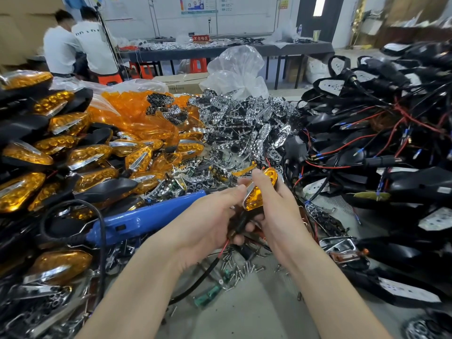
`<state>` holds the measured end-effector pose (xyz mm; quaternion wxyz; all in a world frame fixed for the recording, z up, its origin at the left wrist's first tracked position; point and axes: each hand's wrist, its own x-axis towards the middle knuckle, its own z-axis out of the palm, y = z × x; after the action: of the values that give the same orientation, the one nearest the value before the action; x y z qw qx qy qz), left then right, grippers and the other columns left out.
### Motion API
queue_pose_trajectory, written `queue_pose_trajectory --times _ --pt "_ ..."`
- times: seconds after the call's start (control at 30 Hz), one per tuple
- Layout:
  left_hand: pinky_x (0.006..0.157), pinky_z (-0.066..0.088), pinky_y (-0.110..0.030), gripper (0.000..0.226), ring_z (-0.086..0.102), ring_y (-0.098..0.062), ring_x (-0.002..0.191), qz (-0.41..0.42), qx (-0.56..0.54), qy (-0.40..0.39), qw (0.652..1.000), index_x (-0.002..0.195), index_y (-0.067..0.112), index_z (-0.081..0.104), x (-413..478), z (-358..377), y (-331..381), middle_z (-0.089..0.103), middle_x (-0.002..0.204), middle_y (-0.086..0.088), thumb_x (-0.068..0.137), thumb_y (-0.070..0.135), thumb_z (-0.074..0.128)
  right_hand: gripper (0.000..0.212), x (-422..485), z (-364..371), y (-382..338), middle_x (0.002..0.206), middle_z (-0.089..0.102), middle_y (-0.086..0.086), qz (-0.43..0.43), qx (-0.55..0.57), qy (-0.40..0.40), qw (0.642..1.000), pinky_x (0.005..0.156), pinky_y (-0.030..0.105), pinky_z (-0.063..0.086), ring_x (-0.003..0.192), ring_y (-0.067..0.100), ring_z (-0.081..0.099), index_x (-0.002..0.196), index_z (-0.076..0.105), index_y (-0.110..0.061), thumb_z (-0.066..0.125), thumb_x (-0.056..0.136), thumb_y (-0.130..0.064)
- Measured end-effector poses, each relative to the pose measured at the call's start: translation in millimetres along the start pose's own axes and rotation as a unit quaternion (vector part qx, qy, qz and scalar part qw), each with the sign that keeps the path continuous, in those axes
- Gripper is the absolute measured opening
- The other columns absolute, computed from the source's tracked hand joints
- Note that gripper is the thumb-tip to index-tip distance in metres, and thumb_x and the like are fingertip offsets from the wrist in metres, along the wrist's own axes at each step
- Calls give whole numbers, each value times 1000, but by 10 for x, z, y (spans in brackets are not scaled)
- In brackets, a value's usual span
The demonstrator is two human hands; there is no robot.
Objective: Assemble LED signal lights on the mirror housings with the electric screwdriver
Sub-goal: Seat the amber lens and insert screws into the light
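Observation:
Both hands hold one mirror housing with an amber LED signal lens [261,192] above the table's middle. My right hand [276,211] wraps its right side, thumb on top of the lens. My left hand [210,218] grips the lower left end, where a black stalk with a red wire [223,247] hangs down. The blue electric screwdriver [146,216] lies on the table to the left, tip pointing toward the lens, no hand on it. Loose screws [241,267] lie scattered just below my hands.
Finished amber-lensed mirrors [80,155] are heaped at left. Chrome reflector plates [244,123] pile up at centre back. Black housings with red wires [379,148] fill the right. The screwdriver's black cord [97,216] loops at left. Two people sit at back left.

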<state>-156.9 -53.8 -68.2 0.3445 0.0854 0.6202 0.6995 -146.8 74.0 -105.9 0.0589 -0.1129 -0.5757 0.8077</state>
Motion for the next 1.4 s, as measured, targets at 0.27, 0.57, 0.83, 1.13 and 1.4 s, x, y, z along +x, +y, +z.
queue_pose_trajectory --times 0.27,0.57,0.83,1.13,1.4 --pt "54 33 -26 41 50 -16 67 10 -14 -14 1000 138 11 49 -34 31 25 58 95 -12 105 33 40 31 -46 9 -43 109 76 9 1 8 -10 1000 40 24 41 53 10 61 119 63 -16 56 102 -42" --pt "59 39 -26 33 51 -14 71 6 -23 -44 999 125 21 60 -43 1 3 61 87 -2 104 34 39 48 -27 18 7 99 78 0 -17 -16 8 1000 41 25 43 59 12 64 117 64 -23 52 97 -65" --pt "66 59 -33 25 71 -29 80 63 -21 65 996 120 15 60 22 49 -80 75 96 -18 108 25 41 47 -11 5 -24 80 76 7 59 78 54 994 43 24 48 55 19 67 100 72 -13 52 101 -55" --pt "70 62 -46 9 70 -23 65 173 248 148 942 94 34 50 32 86 -188 71 76 11 97 34 58 54 -27 -5 -37 101 78 18 120 114 45 985 54 35 56 71 31 74 107 72 -13 46 102 -60" --pt "45 42 -20 14 53 -6 48 243 364 195 878 91 39 43 76 69 -264 70 75 12 95 44 55 52 -10 16 -24 104 78 12 89 108 78 987 61 35 59 84 28 76 116 70 -13 49 101 -59"
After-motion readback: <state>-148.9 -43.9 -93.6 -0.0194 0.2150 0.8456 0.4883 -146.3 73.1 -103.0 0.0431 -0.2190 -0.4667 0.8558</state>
